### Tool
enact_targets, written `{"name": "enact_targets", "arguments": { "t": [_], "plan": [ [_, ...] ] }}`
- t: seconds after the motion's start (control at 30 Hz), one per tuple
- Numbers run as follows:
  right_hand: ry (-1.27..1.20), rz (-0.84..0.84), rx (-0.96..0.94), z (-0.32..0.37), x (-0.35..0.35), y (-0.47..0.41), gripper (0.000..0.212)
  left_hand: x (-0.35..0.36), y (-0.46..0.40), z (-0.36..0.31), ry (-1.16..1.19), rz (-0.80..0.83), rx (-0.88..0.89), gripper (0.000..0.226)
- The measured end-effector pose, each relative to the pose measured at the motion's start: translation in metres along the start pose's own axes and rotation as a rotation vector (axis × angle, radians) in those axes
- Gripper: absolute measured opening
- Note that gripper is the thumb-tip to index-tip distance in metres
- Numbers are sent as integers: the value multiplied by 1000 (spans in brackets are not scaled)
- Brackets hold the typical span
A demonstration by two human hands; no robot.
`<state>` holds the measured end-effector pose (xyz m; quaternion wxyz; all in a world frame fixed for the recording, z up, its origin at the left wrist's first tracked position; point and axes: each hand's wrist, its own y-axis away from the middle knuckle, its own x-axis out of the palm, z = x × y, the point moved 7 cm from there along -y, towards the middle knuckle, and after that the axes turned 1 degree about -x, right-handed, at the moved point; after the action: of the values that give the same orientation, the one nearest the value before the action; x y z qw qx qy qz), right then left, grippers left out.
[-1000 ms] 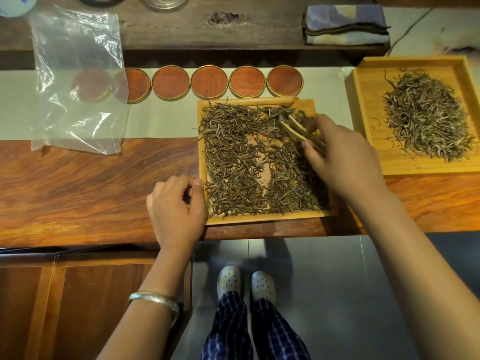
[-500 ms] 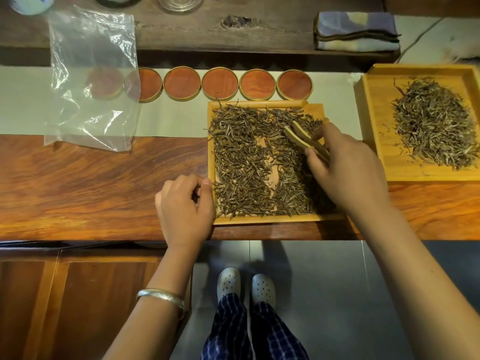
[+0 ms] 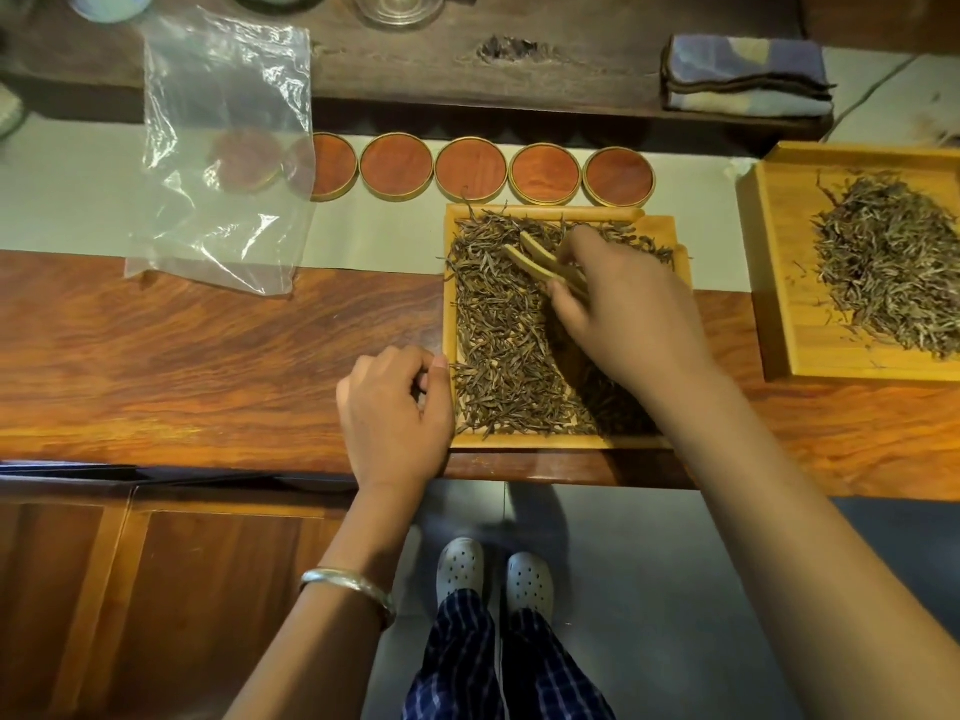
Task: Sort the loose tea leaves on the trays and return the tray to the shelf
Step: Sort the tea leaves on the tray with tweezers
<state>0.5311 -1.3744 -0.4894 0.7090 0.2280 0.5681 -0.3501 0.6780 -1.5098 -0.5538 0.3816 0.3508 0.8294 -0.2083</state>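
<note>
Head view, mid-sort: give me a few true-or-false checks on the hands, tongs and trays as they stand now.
1. The right hand holds bamboo tongs over the near tray. True.
2. The left hand lies inside the near tray on the tea leaves. False: it rests on the table at the tray's left edge, fingers curled.
3. A second tray with a heap of leaves sits to the right. True.
4. The plastic bag covers all the round coasters. False: it overlaps only the leftmost ones.
5. The folded cloth lies in the second tray. False: it sits on the raised ledge behind.
</note>
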Motion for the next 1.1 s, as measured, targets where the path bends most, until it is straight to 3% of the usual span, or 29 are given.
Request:
{"name": "enact_targets", "arguments": {
  "t": [0.23,0.47,0.73,0.87,1.1],
  "plan": [
    [6,24,53,-20,-2,28,21,-1,1,-1,13,-8,20,28],
    [-78,-85,80,-11,-10,4,22,-2,0,1,0,-7,12,26],
    [-84,46,106,-15,8,10,23,0,0,0,-2,-13,4,26],
    [-89,5,111,-21,-10,32,22,-1,1,1,8,-14,12,25],
    [-130,118,-26,7,-6,49,21,0,1,-1,-4,-4,1,26]
  ]
}}
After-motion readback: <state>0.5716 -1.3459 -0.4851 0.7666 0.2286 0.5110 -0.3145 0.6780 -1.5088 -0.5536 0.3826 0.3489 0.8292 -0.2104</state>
